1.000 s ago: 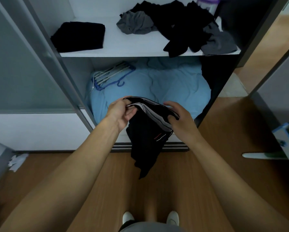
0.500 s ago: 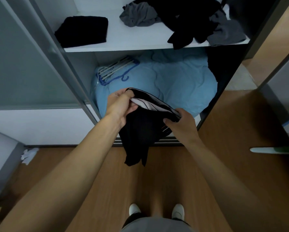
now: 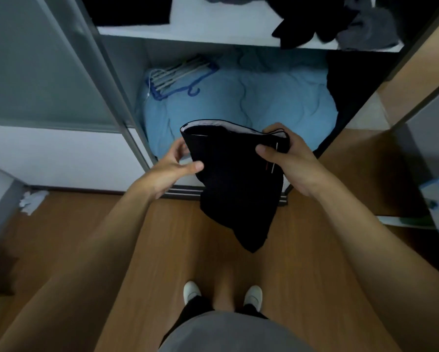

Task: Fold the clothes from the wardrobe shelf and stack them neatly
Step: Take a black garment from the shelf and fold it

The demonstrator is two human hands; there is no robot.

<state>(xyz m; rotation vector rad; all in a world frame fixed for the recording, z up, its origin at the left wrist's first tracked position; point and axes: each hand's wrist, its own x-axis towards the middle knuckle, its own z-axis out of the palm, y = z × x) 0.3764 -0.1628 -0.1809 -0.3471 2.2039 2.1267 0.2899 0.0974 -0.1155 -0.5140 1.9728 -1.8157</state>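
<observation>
The black fabric garment with pale-lined waistband (image 3: 233, 179) hangs between the hands, waistband crosswise, length dropping floorward. The right hand (image 3: 289, 158) clamps its right corner; the left hand (image 3: 172, 166) meets its left edge, grip impossible to tell.

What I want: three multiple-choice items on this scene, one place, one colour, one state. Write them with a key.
1. The hangers lie: A on the blue bedding; B on the floor; C on the top shelf.
2. The held garment is mostly: A grey; B black; C blue.
3. The right hand: A hangs free; B grips the garment; C rests on a shelf.
Key: 1 A, they sit on the bedding's back left; 2 B, its cloth is black; 3 B, thumb and fingers curl round its top edge.
</observation>
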